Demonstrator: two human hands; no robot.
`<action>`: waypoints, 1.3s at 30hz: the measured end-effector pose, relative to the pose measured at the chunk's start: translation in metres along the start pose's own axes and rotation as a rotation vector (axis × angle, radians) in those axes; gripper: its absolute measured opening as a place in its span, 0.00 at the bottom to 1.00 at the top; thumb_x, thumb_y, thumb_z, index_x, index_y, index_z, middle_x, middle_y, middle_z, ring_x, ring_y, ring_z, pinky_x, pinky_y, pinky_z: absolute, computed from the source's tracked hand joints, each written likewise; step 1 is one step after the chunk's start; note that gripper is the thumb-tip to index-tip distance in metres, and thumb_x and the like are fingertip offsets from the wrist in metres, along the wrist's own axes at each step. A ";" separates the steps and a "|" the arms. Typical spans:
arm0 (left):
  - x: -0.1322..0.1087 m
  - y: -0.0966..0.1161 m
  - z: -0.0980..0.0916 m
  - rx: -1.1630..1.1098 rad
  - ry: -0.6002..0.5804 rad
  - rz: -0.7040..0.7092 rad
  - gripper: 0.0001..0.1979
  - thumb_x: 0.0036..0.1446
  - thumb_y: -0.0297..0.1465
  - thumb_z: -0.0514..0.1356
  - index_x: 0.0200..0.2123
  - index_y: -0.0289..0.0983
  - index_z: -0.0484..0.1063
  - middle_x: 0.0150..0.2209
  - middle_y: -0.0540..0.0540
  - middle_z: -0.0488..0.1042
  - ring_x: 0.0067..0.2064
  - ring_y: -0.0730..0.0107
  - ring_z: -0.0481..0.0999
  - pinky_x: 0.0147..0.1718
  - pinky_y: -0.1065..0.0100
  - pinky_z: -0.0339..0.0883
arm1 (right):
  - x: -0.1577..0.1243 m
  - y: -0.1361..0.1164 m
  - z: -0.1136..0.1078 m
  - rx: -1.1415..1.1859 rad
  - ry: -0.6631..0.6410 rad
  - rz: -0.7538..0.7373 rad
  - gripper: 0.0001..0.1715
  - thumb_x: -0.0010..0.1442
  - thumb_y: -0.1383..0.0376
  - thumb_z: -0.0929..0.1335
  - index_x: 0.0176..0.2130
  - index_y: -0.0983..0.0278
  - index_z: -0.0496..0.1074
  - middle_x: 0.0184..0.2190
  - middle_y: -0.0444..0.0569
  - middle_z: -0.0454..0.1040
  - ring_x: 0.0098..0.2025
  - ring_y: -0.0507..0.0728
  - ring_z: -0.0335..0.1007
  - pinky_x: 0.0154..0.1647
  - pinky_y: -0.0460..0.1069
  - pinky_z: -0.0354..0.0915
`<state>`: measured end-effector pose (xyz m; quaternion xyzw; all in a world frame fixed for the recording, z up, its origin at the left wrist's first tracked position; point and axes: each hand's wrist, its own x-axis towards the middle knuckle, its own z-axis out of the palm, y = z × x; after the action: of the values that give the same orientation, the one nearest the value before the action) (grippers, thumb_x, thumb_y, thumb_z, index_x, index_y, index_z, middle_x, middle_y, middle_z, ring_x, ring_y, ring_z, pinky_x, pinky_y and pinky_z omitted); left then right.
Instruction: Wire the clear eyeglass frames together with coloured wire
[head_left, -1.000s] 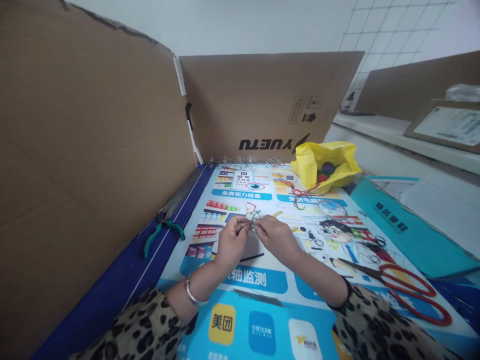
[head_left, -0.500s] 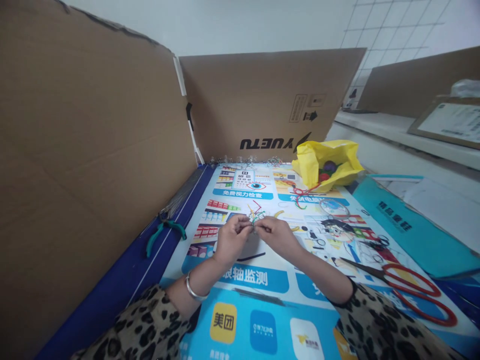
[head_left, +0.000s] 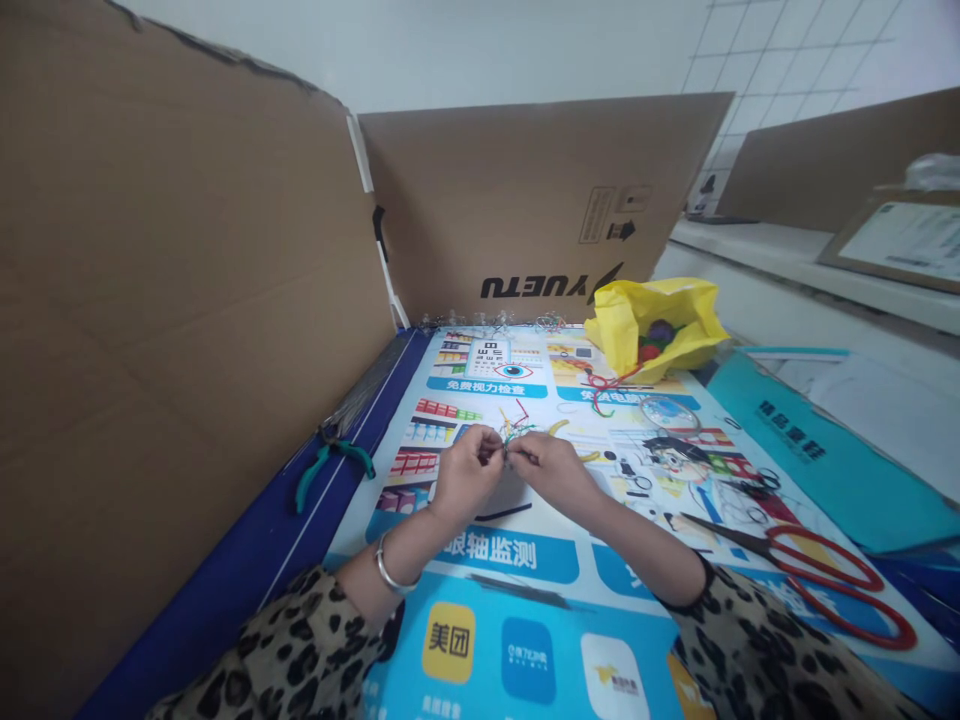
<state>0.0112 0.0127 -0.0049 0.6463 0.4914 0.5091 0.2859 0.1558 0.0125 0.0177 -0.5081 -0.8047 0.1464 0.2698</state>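
Over the middle of the printed poster, my left hand (head_left: 471,468) and my right hand (head_left: 549,466) meet with their fingertips pinched. Between them is a small tangled piece of coloured wire (head_left: 514,432), with green, yellow and red strands spreading up past the fingers. Both hands grip its lower end; the exact point held is hidden by the fingers. A silver bangle (head_left: 390,566) circles my left wrist.
Teal-handled pliers (head_left: 330,468) lie at left beside thin metal wires (head_left: 367,385). Red-handled scissors (head_left: 817,565) and small black-handled scissors (head_left: 759,484) lie right. A yellow bag (head_left: 660,320) holds yarn balls. Cardboard walls (head_left: 525,200) stand left and behind; a teal folder (head_left: 817,450) lies right.
My left hand has turned slightly, its fingers curling more. The coloured strands have shifted a little between my fingertips. Everything else stays in place.
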 end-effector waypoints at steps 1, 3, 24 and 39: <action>0.000 0.001 0.000 0.009 0.003 0.009 0.04 0.47 0.26 0.57 0.29 0.39 0.69 0.26 0.52 0.73 0.28 0.73 0.73 0.31 0.72 0.64 | 0.001 -0.001 -0.002 -0.032 -0.016 -0.010 0.11 0.56 0.71 0.62 0.27 0.64 0.72 0.26 0.45 0.71 0.33 0.52 0.67 0.34 0.45 0.58; 0.001 0.002 0.000 0.014 0.002 0.016 0.05 0.47 0.25 0.57 0.29 0.40 0.69 0.27 0.52 0.73 0.28 0.72 0.73 0.31 0.71 0.64 | 0.001 -0.002 -0.004 -0.110 -0.043 -0.017 0.12 0.58 0.70 0.62 0.28 0.64 0.72 0.28 0.46 0.72 0.34 0.53 0.67 0.35 0.45 0.58; 0.022 0.009 0.016 -0.445 0.040 -0.189 0.06 0.45 0.26 0.58 0.30 0.36 0.63 0.25 0.54 0.65 0.25 0.79 0.64 0.25 0.76 0.57 | 0.018 -0.002 -0.036 -0.323 -0.115 0.053 0.10 0.58 0.67 0.62 0.29 0.63 0.71 0.31 0.49 0.75 0.34 0.54 0.70 0.30 0.45 0.55; 0.021 0.023 0.000 -0.807 -0.169 -0.262 0.12 0.46 0.31 0.63 0.33 0.37 0.63 0.28 0.50 0.70 0.31 0.75 0.72 0.26 0.76 0.61 | 0.021 0.004 -0.052 -0.102 -0.120 -0.055 0.08 0.53 0.66 0.64 0.25 0.63 0.71 0.23 0.44 0.73 0.26 0.51 0.65 0.25 0.44 0.53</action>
<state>0.0189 0.0234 0.0233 0.4544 0.3057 0.5651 0.6171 0.1817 0.0308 0.0639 -0.4892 -0.8394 0.1281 0.1989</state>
